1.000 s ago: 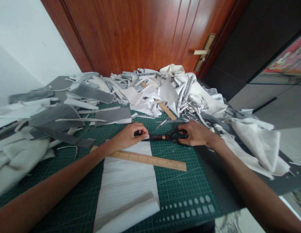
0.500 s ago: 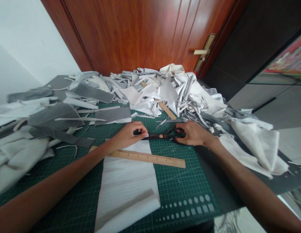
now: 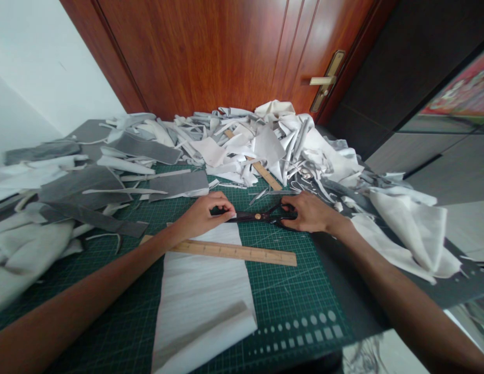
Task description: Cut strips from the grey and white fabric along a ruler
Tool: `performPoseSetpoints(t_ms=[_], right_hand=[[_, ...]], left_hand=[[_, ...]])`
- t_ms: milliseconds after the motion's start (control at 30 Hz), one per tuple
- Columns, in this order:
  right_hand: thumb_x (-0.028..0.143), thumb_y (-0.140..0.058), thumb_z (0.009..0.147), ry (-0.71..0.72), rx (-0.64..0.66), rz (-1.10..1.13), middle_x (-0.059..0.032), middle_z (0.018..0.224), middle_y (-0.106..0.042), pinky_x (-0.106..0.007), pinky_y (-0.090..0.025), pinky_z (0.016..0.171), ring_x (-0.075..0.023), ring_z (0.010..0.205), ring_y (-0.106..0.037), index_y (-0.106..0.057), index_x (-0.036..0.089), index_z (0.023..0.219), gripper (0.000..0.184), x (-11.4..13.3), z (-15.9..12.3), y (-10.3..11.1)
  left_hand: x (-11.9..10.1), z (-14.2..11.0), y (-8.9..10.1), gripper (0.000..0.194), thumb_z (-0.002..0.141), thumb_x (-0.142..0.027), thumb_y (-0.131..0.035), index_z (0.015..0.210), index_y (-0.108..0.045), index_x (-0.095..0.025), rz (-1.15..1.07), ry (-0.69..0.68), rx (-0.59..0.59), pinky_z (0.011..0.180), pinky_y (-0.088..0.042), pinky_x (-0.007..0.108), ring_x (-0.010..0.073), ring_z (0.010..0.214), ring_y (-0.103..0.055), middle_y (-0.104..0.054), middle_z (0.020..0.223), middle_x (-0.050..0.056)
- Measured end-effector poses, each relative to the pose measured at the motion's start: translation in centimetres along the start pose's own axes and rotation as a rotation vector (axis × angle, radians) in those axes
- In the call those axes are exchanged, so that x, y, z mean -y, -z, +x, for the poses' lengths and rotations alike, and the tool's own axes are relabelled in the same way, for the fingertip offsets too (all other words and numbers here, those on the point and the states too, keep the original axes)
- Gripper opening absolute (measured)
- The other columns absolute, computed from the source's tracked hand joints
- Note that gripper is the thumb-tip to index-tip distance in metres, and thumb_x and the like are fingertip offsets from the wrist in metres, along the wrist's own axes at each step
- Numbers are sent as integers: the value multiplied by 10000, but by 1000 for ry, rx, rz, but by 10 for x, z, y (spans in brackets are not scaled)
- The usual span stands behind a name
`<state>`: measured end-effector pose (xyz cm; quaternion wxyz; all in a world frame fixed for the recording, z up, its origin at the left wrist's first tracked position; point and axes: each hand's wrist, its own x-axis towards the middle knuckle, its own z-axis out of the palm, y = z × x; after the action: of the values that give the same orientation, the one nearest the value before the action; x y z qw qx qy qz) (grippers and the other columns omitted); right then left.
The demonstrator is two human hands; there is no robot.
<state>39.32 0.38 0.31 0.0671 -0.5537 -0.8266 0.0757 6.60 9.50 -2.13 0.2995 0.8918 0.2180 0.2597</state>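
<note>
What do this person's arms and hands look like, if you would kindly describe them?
The left forearm and right forearm are bare, with no sleeve in view as far as the picture shows them. The left hand and right hand are bare as well: they wear no gloves, and no watch, bracelet or ring shows.

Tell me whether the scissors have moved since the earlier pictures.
No, not clearly: measured against the brass door handle, the black scissors sit almost where they did, and their slight shift matches that of the whole view.
</note>
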Motion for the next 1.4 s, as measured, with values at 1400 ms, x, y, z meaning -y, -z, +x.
performPoseSetpoints(t_ms=[1400], right_hand=[[399, -731, 886, 20, 19, 155, 4, 784, -649, -320, -361, 652, -165, 672, -565, -601, 216, 887, 224, -1, 4, -3]], left_hand=[[-2, -1, -5, 304, 1040, -425, -634, 881, -751, -193, 23, 34, -25, 860, -508, 338, 199, 902, -663, -705, 941, 52]])
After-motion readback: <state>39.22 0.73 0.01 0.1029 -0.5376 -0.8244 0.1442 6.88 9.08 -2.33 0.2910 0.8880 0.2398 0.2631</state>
